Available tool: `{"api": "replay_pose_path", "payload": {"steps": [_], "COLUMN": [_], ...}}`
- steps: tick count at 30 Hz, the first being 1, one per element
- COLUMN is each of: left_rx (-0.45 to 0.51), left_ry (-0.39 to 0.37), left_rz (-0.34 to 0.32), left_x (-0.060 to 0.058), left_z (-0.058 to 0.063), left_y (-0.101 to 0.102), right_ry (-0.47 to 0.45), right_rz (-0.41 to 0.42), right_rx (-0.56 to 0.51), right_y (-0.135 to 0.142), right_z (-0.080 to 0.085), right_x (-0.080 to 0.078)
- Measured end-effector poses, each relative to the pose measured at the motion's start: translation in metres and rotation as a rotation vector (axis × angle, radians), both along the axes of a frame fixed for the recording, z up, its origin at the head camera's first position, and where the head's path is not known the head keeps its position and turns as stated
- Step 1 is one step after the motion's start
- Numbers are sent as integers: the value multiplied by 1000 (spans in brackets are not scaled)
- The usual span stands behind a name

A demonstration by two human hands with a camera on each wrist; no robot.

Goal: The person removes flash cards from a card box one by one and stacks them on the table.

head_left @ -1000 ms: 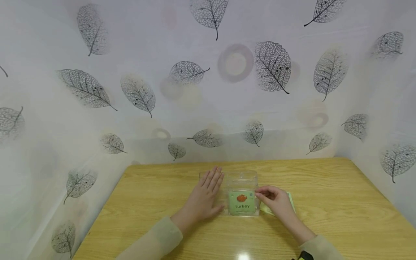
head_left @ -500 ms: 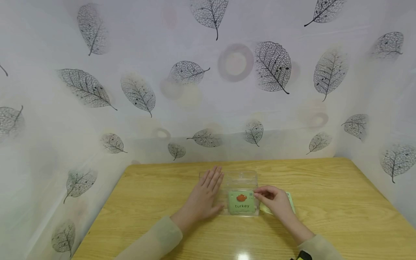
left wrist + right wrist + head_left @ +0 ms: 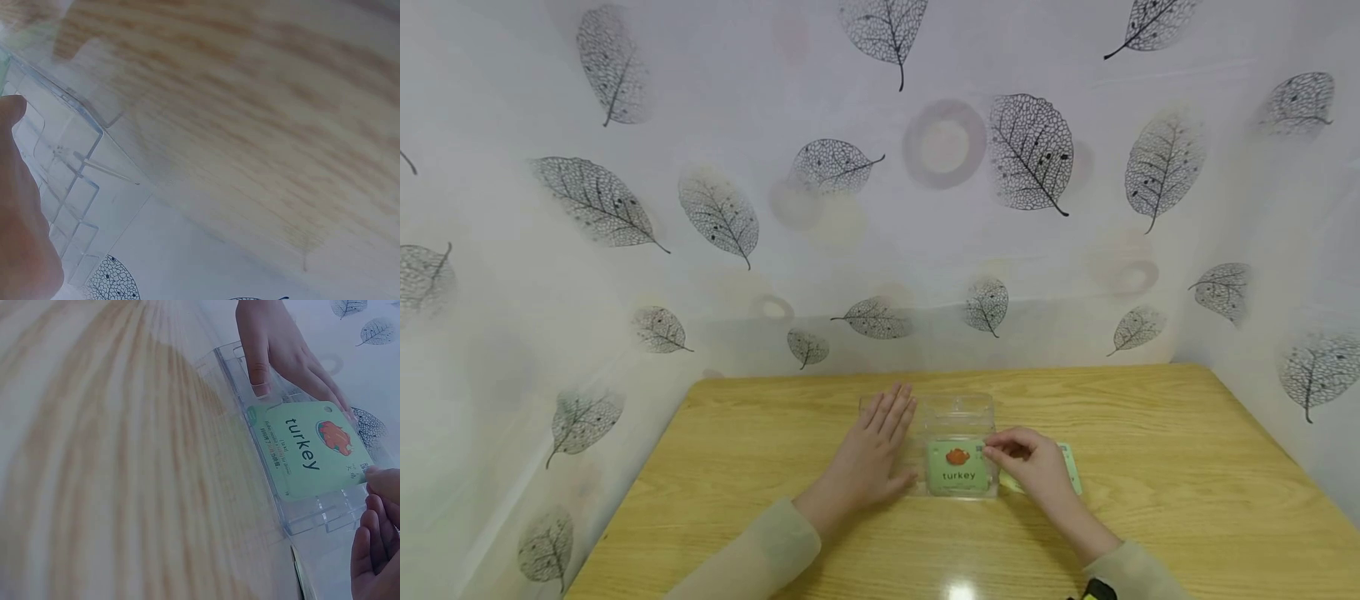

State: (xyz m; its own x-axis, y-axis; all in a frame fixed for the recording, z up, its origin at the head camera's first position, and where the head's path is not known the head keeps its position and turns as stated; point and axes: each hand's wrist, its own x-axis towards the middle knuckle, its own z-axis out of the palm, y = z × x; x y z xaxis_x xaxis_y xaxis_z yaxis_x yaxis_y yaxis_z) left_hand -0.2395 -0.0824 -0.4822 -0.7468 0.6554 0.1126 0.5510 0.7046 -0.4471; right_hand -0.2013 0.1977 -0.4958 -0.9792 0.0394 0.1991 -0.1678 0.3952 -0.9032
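Note:
A green flash card [image 3: 957, 468] printed "turkey" lies over the right part of a clear plastic case [image 3: 958, 406]. My right hand [image 3: 1033, 462] pinches the card by its upper right corner between thumb and fingertips; in the right wrist view the card [image 3: 306, 450] slants over the case. My left hand [image 3: 872, 454] rests flat on the left part of the case, fingers straight, with the thumb near the card's left edge. The left wrist view shows the case's ridged clear wall [image 3: 81, 169] beside that hand.
Other green cards [image 3: 1070, 468] lie on the wooden table [image 3: 760, 450] to the right of the case, partly hidden under my right hand. A leaf-patterned cloth [image 3: 880, 233] hangs behind the table and at both sides.
My right hand has shifted very slightly to the left with the turkey card's corner in its fingers. The left hand and the case have stayed in place.

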Motion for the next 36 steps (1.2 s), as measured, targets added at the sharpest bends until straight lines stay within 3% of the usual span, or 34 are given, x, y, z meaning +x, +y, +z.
{"api": "replay_pose_path", "payload": {"steps": [36], "left_rx": [13], "left_ry": [6], "left_rz": [-5], "left_x": [-1], "left_z": [-3], "left_y": [-1], "right_ry": [53], "right_rz": [13], "right_rx": [10], "right_y": [-1], "right_z": [0], "right_x": [1]}}
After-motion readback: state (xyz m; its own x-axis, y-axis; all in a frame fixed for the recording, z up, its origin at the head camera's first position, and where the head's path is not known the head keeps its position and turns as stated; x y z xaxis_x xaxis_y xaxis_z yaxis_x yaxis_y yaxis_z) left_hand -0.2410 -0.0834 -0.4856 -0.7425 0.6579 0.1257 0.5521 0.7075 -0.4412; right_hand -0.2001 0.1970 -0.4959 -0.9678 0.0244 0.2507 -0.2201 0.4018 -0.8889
